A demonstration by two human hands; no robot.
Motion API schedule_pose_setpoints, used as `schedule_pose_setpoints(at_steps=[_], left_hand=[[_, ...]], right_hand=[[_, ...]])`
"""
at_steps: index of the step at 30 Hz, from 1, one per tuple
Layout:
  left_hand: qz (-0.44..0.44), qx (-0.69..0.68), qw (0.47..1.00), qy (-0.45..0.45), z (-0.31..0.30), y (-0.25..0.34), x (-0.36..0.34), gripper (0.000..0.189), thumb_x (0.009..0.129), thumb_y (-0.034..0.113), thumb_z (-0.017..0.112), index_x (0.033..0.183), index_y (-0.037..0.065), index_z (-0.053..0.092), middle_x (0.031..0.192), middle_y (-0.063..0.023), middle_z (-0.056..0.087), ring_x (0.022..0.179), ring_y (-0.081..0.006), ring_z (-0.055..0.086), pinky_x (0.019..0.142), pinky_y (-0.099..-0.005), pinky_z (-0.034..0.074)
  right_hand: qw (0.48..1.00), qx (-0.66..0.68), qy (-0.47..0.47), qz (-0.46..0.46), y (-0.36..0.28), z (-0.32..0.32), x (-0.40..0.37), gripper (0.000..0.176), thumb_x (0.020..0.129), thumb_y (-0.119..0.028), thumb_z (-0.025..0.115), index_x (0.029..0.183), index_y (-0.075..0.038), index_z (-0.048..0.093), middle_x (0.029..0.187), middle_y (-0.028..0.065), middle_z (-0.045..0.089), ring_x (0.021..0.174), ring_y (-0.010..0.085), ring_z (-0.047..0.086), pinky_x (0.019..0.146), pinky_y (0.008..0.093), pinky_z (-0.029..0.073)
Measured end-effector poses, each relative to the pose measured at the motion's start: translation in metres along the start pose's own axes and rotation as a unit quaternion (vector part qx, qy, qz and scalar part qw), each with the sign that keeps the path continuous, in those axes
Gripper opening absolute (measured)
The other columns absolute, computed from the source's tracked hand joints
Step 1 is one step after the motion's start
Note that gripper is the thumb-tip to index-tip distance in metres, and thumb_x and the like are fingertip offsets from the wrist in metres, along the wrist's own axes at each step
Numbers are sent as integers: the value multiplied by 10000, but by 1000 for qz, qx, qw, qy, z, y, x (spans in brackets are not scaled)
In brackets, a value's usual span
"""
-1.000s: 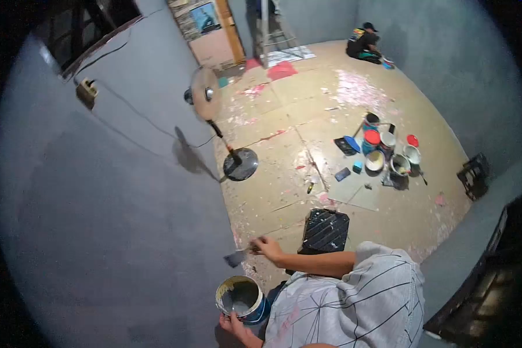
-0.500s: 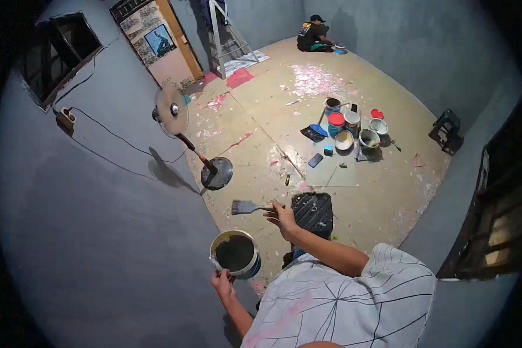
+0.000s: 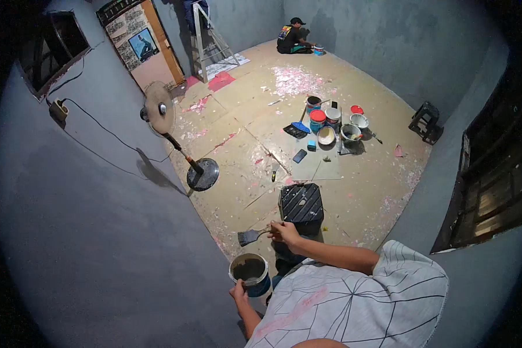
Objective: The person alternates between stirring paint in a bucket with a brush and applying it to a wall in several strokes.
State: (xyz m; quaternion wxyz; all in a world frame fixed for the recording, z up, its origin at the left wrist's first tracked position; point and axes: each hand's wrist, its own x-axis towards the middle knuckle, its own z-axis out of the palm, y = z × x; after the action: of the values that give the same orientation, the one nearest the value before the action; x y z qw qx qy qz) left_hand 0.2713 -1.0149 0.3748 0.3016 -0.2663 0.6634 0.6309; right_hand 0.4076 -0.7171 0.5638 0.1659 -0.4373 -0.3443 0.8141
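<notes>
Beside the grey wall (image 3: pixel 116 232) at the left, the left hand (image 3: pixel 239 292) grips the near rim of the bucket (image 3: pixel 249 269), thumb at the edge and fingers mostly hidden by the bucket's side. The bucket is held close to the wearer's shirt (image 3: pixel 354 301), its open top showing dark grey paint (image 3: pixel 250 268). Just above it, the right hand (image 3: pixel 285 232) is closed on the handle of the brush (image 3: pixel 249 236), thumb and fingers together around it. The brush lies roughly level, its grey-coated bristles pointing left, apart from both bucket and wall.

Beyond the right hand is a ridged black stool (image 3: pixel 301 203). Farther out on the flake-strewn floor (image 3: pixel 354 203) lie a phone (image 3: pixel 299 155) and a small blue box (image 3: pixel 311 145), near a group of tubs (image 3: pixel 332 116), one with a red lid (image 3: pixel 318 116). A broom (image 3: pixel 296 129) with a blue-and-black head is at the group's left side. A fan (image 3: pixel 159 108) stands by the left wall, its round base (image 3: pixel 203 174) on the floor. A ladder (image 3: pixel 206 46) rises near the door (image 3: pixel 140 43), with a person's legs (image 3: pixel 189 17) beside its top. Toward the far corner, a person in black (image 3: pixel 293 37) sits facing the wall, near a small blue can (image 3: pixel 318 50).
</notes>
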Motion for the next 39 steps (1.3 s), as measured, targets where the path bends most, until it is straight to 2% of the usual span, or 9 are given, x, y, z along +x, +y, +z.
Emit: schedule_pose_setpoints(at_steps=[11,18,20,23,25,30,34,36,39], left_hand=[[-78,-2,988,131,-37,-38,-10,299,766,132,778,944,-52,624,954,-150,662,768,-238,642,643,-421,543],[28,-7,987,156,-33,-34,-19,180,796,90,765,893,-49,704,831,-29,632,761,-160,590,669,-342,477],[63,-26,996,52,-38,-39,-16,355,852,189,743,1051,-94,660,1041,-154,657,888,-267,643,754,-441,533],[28,-193,981,-12,-20,-18,-46,244,899,73,666,1079,-88,634,1045,-128,642,969,-256,614,823,-407,513],[31,-188,979,-70,-11,-1,-65,193,905,97,675,1029,-47,643,995,-114,650,943,-233,621,821,-387,514],[53,-133,985,-93,25,50,-130,101,856,118,709,917,58,656,886,-37,654,799,-177,633,733,-322,520],[98,-30,993,-59,70,96,-205,178,824,92,724,975,39,649,864,-33,647,774,-142,632,723,-307,544],[124,-11,990,-63,87,106,-230,220,819,76,729,1011,23,636,890,-41,647,781,-145,637,729,-304,551],[153,27,986,-55,105,115,-260,264,819,55,724,1059,9,625,936,-49,661,801,-138,652,735,-288,562]], right_hand=[[998,-52,-23,-3,8,-2,7,306,995,-340,605,1110,-65,675,952,42,702,854,148,704,719,272,528],[996,-54,-30,69,16,28,23,289,990,-352,588,984,-72,659,941,84,714,836,176,692,763,334,532],[992,-65,-77,75,19,25,34,300,990,-354,583,982,-64,659,939,98,712,813,177,683,752,335,529],[987,-76,-133,48,23,18,49,342,991,-367,568,962,-39,661,905,125,709,750,184,652,715,326,516],[993,-90,-76,-14,-4,29,26,360,985,-373,569,931,-39,689,831,106,706,722,178,636,684,317,512],[990,-43,-106,-79,-56,5,7,420,1019,-324,571,1083,86,637,961,135,693,802,196,690,761,296,577],[983,-82,-124,-112,-86,-11,-14,375,1032,-272,551,1094,86,646,964,139,695,826,190,691,768,277,580],[942,-159,-218,-199,-89,-14,-18,300,1012,-205,586,1083,76,665,987,136,706,851,175,691,776,291,578],[889,-275,-309,-197,-83,-13,-7,222,984,-138,614,1087,45,685,985,130,720,878,163,691,782,317,570]])
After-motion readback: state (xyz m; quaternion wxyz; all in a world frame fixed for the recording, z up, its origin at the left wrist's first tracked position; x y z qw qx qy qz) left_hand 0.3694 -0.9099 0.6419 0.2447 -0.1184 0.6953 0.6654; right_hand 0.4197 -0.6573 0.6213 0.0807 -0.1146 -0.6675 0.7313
